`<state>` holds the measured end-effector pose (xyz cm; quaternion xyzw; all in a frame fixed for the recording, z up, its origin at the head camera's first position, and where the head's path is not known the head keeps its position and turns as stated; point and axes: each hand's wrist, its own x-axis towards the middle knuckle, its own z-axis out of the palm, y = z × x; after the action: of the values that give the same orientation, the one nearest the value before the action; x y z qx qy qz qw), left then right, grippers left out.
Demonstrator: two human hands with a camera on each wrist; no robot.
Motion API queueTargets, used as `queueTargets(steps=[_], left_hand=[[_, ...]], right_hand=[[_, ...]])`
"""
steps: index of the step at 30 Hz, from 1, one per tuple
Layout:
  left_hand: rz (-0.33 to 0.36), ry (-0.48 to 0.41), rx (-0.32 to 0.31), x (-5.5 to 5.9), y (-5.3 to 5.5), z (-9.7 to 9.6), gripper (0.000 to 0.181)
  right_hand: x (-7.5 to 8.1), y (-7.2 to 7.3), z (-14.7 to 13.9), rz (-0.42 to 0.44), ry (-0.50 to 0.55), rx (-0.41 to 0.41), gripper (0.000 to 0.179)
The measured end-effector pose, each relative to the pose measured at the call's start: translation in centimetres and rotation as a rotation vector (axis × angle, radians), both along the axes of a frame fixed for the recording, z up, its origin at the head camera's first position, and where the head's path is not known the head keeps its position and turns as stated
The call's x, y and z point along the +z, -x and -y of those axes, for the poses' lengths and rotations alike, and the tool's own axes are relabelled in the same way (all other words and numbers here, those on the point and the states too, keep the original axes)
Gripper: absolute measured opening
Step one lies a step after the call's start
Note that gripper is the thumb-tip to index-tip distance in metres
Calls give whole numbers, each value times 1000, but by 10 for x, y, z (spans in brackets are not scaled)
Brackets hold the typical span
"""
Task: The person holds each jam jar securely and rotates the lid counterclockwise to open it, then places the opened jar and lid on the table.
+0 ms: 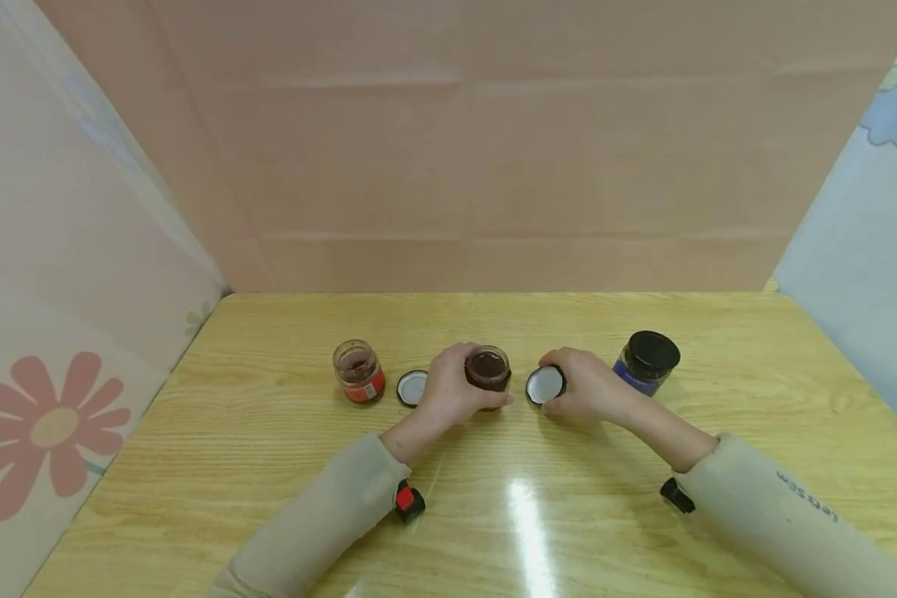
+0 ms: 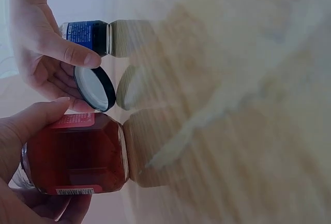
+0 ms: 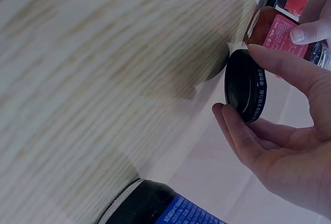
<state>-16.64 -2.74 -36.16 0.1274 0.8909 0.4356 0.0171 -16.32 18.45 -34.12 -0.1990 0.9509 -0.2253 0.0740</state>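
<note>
In the head view my left hand (image 1: 448,389) grips an open glass jar (image 1: 488,367) of dark red-brown contents, thumb and fingers round its sides. The left wrist view shows this jar (image 2: 77,154) upright with its base at the tabletop and a red label on it. Just to its right, my right hand (image 1: 586,384) pinches a black lid (image 1: 546,384) by the rim between thumb and fingers, white inside facing up. Seen from the right wrist, the lid (image 3: 245,86) is held close over the table, its black outer face toward the wood.
An open, partly filled jar with a red label (image 1: 360,374) stands at the left. Beside it another lid (image 1: 412,387) lies white side up, near my left hand. A jar with a black cap and blue label (image 1: 646,361) stands right of my right hand. Walls border the table.
</note>
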Motion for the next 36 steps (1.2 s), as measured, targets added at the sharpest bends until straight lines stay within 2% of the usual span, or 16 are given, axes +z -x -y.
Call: queueTargets(steps=[6,11,15,27,36], left_hand=[[10,12,-12,4,0,0,55],[41,3,-15,4,0,0,56],[38,-2,-14,5,2,0,55],[53,11,-17,9,2,0,56],[55,6,-22,6,2,1,56]], right_hand=[[1,-2,0,-3,-13,-10,51],[0,-2,-1,28,-33,-5,51],[-1,-1,-1,43,-43,-10,52],[-1,-3,-1,17,-75,-5,54],[-3,-2,0,30,-68,-5,53]])
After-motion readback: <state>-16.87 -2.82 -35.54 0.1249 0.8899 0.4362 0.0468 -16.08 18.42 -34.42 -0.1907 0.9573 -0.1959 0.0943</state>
